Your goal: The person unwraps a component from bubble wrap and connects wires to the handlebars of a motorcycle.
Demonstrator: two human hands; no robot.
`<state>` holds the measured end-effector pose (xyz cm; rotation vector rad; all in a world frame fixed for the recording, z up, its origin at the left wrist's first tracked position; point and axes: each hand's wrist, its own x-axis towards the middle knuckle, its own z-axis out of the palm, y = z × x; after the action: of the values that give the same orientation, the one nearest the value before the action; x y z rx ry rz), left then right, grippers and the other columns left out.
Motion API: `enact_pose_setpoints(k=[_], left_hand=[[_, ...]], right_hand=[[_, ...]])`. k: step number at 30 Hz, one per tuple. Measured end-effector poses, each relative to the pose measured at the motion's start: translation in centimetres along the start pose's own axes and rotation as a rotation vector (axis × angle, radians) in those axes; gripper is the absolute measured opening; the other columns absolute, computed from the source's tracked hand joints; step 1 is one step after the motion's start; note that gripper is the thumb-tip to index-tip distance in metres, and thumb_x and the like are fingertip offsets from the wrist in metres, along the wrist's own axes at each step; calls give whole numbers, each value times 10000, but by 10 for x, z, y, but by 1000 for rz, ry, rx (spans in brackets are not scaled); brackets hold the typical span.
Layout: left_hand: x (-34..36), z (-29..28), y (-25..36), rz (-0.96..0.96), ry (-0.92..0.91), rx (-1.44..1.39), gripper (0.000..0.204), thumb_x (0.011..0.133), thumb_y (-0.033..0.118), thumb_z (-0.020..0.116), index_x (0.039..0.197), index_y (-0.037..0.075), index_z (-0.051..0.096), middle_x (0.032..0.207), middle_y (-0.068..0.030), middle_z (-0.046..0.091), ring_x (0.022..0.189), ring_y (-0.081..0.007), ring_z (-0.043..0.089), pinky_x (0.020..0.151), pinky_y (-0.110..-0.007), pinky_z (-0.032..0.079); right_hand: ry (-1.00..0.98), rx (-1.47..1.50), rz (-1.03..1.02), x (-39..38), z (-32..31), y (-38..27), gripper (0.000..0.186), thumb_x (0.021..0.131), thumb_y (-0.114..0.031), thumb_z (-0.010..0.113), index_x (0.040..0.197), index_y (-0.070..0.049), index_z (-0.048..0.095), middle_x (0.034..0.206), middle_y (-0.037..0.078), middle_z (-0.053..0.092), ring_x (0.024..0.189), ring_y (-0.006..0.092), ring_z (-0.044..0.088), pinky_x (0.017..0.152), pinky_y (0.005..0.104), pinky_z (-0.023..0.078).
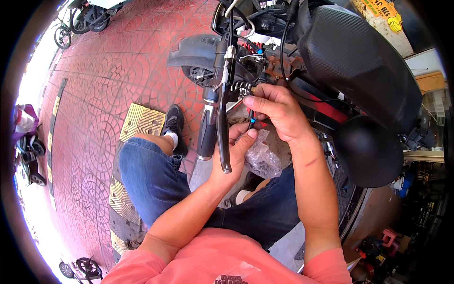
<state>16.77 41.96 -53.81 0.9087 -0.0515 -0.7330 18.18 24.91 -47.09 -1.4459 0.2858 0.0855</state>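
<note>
My left hand (236,146) is closed on a thin black cable (251,118) with a blue band, thumb near its lower end, just right of the brake lever (226,158). Above it, my right hand (274,113) has thumb and forefinger pinched at the cable's upper part, by a metal spring fitting (243,89) below the handlebar; exactly what the fingertips grip is partly hidden. A dark rubber handlebar grip (205,132) hangs beside the lever. Crumpled clear plastic (262,158) lies beneath my hands.
A scooter body with a black panel (354,66), round black part (366,151) and wheel (198,73) fills the top and right. Yellow ramps (142,120) lie on red paving by my left leg. Parked two-wheelers (85,19) stand left; a red stool (390,236) is at lower right.
</note>
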Motion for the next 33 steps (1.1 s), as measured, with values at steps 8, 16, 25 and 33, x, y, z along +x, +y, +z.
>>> enact_pose_setpoints(k=[8, 16, 25, 33], left_hand=[[-1, 3, 0, -27, 59, -76, 291, 1000, 168, 758, 1210, -31, 733, 1053, -54, 742, 964, -119, 635, 890, -282, 488], [2, 3, -2, -16, 113, -21, 271, 994, 171, 764, 1166, -37, 739, 1003, -51, 736, 914, -118, 632, 843, -280, 494], [6, 2, -6, 11, 116, 7, 255, 1013, 186, 743, 1115, -47, 744, 941, -33, 723, 852, -89, 598, 755, -256, 466], [9, 3, -7, 65, 170, 172, 213, 1018, 187, 736, 1071, -20, 740, 902, -36, 728, 807, -92, 616, 733, -255, 486]], right_hand=[[38, -146, -75, 3, -3, 4, 250, 955, -231, 776, 796, -107, 629, 748, -62, 589, 674, 31, 460, 602, 230, 353], [62, -168, -33, 3, -2, 4, 265, 951, -227, 780, 783, -104, 616, 726, -71, 568, 665, 25, 440, 588, 232, 332], [178, -352, -72, 6, 2, 11, 318, 876, -233, 808, 741, 9, 652, 640, -3, 575, 636, 87, 495, 566, 315, 415], [264, -417, -109, 6, 4, 17, 324, 883, -235, 802, 772, 42, 676, 624, 76, 619, 604, 122, 540, 575, 343, 452]])
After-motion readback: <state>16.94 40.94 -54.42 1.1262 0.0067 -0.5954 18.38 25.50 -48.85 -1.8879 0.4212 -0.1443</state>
